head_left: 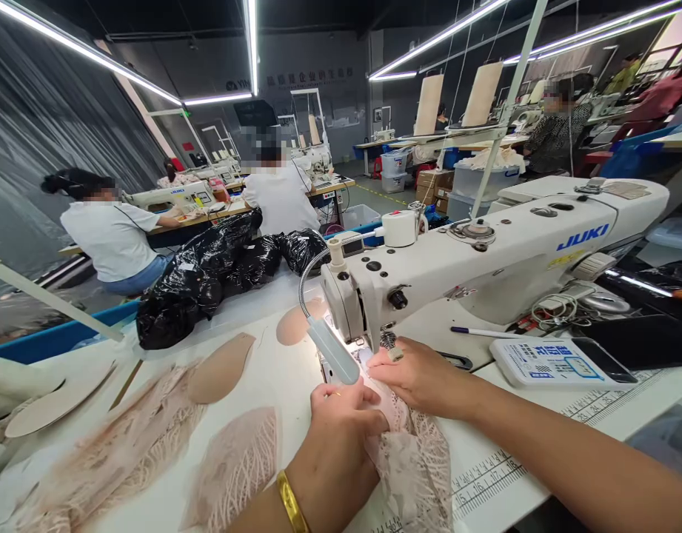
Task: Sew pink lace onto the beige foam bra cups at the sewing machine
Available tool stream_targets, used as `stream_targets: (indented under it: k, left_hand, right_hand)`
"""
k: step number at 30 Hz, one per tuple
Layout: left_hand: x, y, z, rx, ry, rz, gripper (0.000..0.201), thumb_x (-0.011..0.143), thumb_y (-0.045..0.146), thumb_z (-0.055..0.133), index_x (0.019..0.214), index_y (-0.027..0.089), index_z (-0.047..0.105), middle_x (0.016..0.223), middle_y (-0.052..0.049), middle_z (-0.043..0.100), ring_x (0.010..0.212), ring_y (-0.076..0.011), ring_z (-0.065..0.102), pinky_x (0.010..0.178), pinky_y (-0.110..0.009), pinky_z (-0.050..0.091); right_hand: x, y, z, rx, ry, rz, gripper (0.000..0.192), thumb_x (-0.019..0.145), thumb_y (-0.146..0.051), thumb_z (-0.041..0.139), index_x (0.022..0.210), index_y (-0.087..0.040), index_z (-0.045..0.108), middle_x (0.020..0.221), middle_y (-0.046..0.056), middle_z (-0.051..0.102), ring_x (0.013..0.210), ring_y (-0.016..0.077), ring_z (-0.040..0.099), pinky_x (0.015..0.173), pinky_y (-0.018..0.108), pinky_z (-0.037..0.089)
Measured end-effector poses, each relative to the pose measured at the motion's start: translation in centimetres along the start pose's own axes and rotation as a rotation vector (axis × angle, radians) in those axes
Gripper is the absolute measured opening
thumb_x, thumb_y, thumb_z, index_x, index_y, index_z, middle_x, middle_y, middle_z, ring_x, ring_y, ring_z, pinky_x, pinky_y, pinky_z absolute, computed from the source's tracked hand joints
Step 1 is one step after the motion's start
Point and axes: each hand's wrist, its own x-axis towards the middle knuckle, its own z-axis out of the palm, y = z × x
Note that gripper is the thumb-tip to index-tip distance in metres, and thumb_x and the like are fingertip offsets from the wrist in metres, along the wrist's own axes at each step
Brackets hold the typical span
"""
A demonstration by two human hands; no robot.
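Note:
A pale pink lace piece lies under the head of a white sewing machine, and its loose end hangs toward me. My left hand, a gold bangle at its wrist, has its fingers curled round the lace in front of the needle area. Close beside the needle, my right hand grips the same lace from the right, fingertips near the presser foot. The needle itself is mostly hidden by a small lamp on a bendable neck and by my fingers.
On the left lie beige cup pieces and lace panels. Black plastic bags sit behind them. To the right are a pen, a white box and a printed ruler. Several people sit at other machines.

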Motion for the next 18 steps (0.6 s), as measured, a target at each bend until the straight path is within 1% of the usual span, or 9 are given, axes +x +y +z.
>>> stream_targets:
  k: [2,5,7,9,11,13,15,18]
  left_hand:
    - [0.1,0.0,-0.3,-0.011,-0.029,-0.019,0.023,0.071,0.002,0.059,0.071,0.02,0.073,0.107,-0.009,0.071,0.105,-0.0291,0.067,0.101,-0.056,0.035]
    - [0.2,-0.2,-0.8,-0.019,-0.051,-0.027,0.026,0.07,0.001,0.058,0.071,0.022,0.073,0.109,-0.008,0.072,0.11,-0.0301,0.066,0.101,-0.053,0.034]
    - [0.4,-0.4,-1.1,-0.012,-0.065,-0.012,0.027,0.07,0.001,0.057,0.071,0.023,0.073,0.107,-0.006,0.073,0.107,-0.0284,0.067,0.099,-0.05,0.034]
    - [0.6,-0.8,-1.6,0.009,-0.076,0.011,0.024,0.07,0.001,0.057,0.069,0.022,0.069,0.103,-0.004,0.074,0.099,-0.0253,0.068,0.096,-0.046,0.035]
    - [0.9,-1.4,-2.1,0.028,-0.075,0.049,0.02,0.07,0.002,0.057,0.066,0.021,0.065,0.098,-0.003,0.073,0.094,-0.0239,0.068,0.093,-0.042,0.036]
    - [1.1,-2.0,-2.6,0.035,-0.064,0.101,0.018,0.069,0.004,0.057,0.065,0.021,0.063,0.095,-0.003,0.073,0.097,-0.0248,0.067,0.093,-0.04,0.037]
    - [1.4,-2.7,-3.1,0.026,-0.048,0.147,0.018,0.068,0.006,0.058,0.067,0.023,0.065,0.091,-0.003,0.073,0.1,-0.0263,0.066,0.095,-0.039,0.038]
    - [1.9,-3.4,-3.8,0.006,-0.026,0.168,0.014,0.069,0.011,0.063,0.069,0.024,0.068,0.084,-0.003,0.07,0.101,-0.0275,0.065,0.096,-0.038,0.039]
  right_hand:
    - [0.0,0.0,-0.1,0.009,0.013,-0.005,0.026,0.088,0.0,0.045,0.075,-0.019,0.057,0.074,0.001,0.058,0.071,0.0175,0.036,0.066,0.032,0.027]
    - [0.1,0.1,-0.1,0.02,0.008,-0.005,0.026,0.088,-0.001,0.045,0.075,-0.02,0.058,0.071,0.001,0.056,0.071,0.0178,0.037,0.066,0.032,0.026]
    - [0.1,0.2,-0.1,0.016,-0.005,0.004,0.026,0.088,-0.001,0.045,0.076,-0.02,0.058,0.07,0.001,0.055,0.071,0.0181,0.037,0.065,0.031,0.026]
    - [0.1,0.2,-0.1,0.013,-0.012,0.01,0.026,0.088,-0.001,0.045,0.077,-0.02,0.059,0.071,0.001,0.056,0.072,0.0182,0.038,0.065,0.032,0.026]
    - [0.0,0.2,0.0,0.018,-0.002,0.021,0.026,0.089,-0.001,0.046,0.078,-0.02,0.06,0.074,0.001,0.059,0.073,0.0185,0.039,0.066,0.032,0.027]
    - [0.0,0.1,0.0,0.028,0.015,0.033,0.026,0.091,-0.001,0.046,0.08,-0.02,0.062,0.077,0.002,0.061,0.074,0.0188,0.04,0.067,0.032,0.029]
    - [0.0,0.1,-0.1,0.04,0.026,0.034,0.027,0.092,-0.001,0.046,0.079,-0.02,0.062,0.078,0.002,0.062,0.075,0.0189,0.041,0.068,0.032,0.029]
    - [0.1,0.1,-0.3,0.062,0.006,-0.003,0.027,0.091,-0.001,0.047,0.075,-0.02,0.058,0.075,0.001,0.061,0.074,0.0184,0.042,0.068,0.031,0.03]
